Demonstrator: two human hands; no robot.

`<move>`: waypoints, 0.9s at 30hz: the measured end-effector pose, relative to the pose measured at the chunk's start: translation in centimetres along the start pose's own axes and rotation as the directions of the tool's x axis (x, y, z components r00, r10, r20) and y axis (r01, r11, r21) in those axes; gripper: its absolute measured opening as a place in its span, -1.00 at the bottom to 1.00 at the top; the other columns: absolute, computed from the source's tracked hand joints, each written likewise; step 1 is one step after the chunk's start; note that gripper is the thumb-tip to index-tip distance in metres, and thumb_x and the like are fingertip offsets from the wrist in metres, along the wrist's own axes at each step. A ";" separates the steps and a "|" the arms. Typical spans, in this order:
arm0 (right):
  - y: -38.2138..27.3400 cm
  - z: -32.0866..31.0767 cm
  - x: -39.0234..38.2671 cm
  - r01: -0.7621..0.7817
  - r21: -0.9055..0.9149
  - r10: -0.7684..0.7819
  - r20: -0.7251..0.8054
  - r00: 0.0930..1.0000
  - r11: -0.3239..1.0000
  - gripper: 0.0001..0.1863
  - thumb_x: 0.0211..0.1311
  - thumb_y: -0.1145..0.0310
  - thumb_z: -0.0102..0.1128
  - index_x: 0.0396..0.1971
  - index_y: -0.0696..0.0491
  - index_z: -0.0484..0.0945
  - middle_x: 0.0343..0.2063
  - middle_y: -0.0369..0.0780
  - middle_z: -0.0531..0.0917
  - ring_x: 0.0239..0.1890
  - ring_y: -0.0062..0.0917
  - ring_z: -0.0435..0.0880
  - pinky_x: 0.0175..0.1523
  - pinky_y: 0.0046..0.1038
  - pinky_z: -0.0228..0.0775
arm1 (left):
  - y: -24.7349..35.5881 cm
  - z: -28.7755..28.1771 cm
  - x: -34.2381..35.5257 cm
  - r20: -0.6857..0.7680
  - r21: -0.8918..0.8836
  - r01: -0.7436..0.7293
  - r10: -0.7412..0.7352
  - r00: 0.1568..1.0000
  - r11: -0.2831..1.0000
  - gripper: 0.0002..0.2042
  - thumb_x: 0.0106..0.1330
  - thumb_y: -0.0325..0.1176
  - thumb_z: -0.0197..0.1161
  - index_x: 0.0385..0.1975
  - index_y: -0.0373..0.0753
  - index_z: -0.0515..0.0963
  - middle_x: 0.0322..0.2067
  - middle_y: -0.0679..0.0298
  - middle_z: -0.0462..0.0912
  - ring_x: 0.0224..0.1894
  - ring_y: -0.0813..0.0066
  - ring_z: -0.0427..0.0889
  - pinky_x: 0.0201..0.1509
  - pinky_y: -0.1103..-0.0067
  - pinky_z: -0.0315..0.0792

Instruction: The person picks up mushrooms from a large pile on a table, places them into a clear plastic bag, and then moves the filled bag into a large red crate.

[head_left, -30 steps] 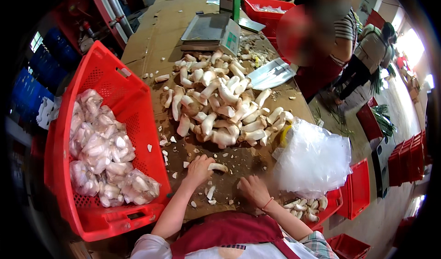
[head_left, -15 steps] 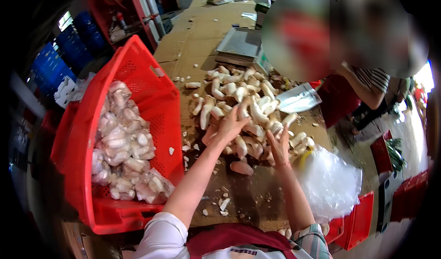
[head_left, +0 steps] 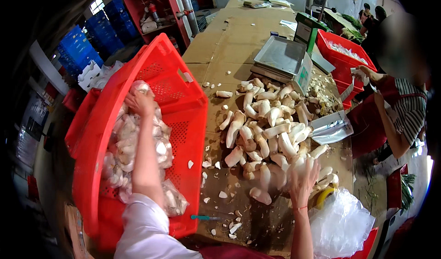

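In red crate (head_left: 183,130), L hand (head_left: 140,102) on bagged mushrooms (head_left: 120,151), can't tell if pinching; R hand (head_left: 302,181) spread at loose mushrooms (head_left: 275,130) on bench (head_left: 220,38). Risk: too hard R sweep could roll some off; L pressing may bruise bagged mushrooms.

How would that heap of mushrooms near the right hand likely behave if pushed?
The heap of mushrooms is loosely piled, so it would probably spread or tumble. The rounded stems could roll a little. Thick and holding their shape, they look firm rather than floppy.

Red crate (head_left: 187,116), white-and-tan mushrooms (head_left: 277,130)
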State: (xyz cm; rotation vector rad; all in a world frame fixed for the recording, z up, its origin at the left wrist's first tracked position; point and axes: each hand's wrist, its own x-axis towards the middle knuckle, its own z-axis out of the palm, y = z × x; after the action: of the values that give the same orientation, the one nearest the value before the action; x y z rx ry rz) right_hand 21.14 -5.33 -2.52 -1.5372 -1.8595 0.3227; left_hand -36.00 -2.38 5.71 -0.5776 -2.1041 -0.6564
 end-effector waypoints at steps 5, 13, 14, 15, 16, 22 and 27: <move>-1.7 0.1 -0.4 0.060 0.023 -0.059 -0.040 0.997 0.998 -0.50 0.10 0.43 0.23 0.10 0.04 0.40 0.28 -0.07 0.20 0.36 -0.07 0.01 0.36 -0.09 -0.12 | 1.2 -1.0 0.4 0.555 0.364 -0.377 0.127 0.822 0.852 -0.03 -0.12 0.05 0.41 0.35 0.05 0.05 0.34 0.10 0.07 0.35 -0.19 -0.05 0.31 -0.08 -0.09; -3.1 -2.0 -2.6 0.051 0.095 -0.053 0.018 0.998 0.994 -0.63 0.04 0.53 0.23 -0.08 0.07 0.48 0.19 -0.12 0.32 0.32 -0.10 0.09 0.33 -0.12 -0.04 | -1.1 -0.6 1.2 0.401 0.287 -0.392 0.262 0.878 0.874 -0.37 -0.02 -0.38 0.36 0.11 0.08 0.27 0.17 0.25 0.26 0.19 -0.06 0.24 0.10 0.15 0.30; -2.8 -2.3 -3.2 0.036 0.118 -0.038 0.016 0.999 0.992 -0.63 0.03 0.55 0.22 -0.09 0.08 0.48 0.19 -0.12 0.34 0.31 -0.11 0.11 0.33 -0.12 -0.03 | 0.2 -1.4 0.3 0.368 0.254 -0.327 0.222 0.903 0.910 -0.35 -0.04 -0.37 0.38 0.12 0.08 0.27 0.16 0.24 0.27 0.18 -0.06 0.24 0.10 0.16 0.29; -2.8 -2.6 -3.6 0.024 0.150 -0.027 0.013 1.000 0.988 -0.64 0.02 0.57 0.22 -0.10 0.08 0.49 0.18 -0.12 0.35 0.30 -0.12 0.12 0.33 -0.13 -0.03 | 1.1 -2.5 -0.2 0.329 0.223 -0.260 0.179 0.927 0.939 -0.33 -0.06 -0.35 0.40 0.12 0.08 0.27 0.15 0.24 0.28 0.17 -0.05 0.25 0.11 0.17 0.29; -3.0 -2.8 -4.1 0.043 0.150 -0.044 0.006 0.999 0.988 -0.63 0.00 0.60 0.20 -0.12 0.10 0.49 0.16 -0.12 0.36 0.28 -0.12 0.16 0.31 -0.14 0.01 | 2.0 -3.9 -0.7 0.296 0.192 -0.193 0.131 0.946 0.962 -0.31 -0.09 -0.34 0.43 0.12 0.08 0.27 0.14 0.24 0.29 0.15 -0.04 0.26 0.11 0.18 0.29; -5.3 -2.5 -7.3 0.142 0.360 -0.183 0.082 0.980 0.922 -0.64 0.04 0.53 0.23 -0.09 0.09 0.50 0.11 -0.07 0.41 0.15 -0.16 0.37 0.22 -0.26 0.23 | 8.4 -12.4 -8.5 0.188 -0.498 0.154 -0.067 0.980 0.853 -0.24 -0.17 -0.32 0.46 0.14 -0.14 0.26 0.06 0.02 0.35 0.10 0.00 0.31 0.20 0.18 0.18; -5.2 -4.1 -9.8 -0.082 0.603 -0.093 0.254 0.963 0.794 -0.59 0.16 0.41 0.23 0.03 0.08 0.43 0.13 -0.09 0.40 0.10 -0.31 0.47 0.10 -0.39 0.37 | 11.4 -21.8 -16.7 0.858 -0.462 0.872 0.166 0.485 -0.160 -0.27 -0.11 -0.59 0.30 0.16 -0.21 0.18 0.06 0.15 0.34 0.06 0.31 0.41 0.06 0.41 0.43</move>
State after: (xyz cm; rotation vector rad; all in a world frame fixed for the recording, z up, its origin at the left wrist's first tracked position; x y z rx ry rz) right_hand 20.35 -16.80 0.13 -1.0662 -1.7081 1.0707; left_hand -7.36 -10.36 5.98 -0.9177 -2.0390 -3.1277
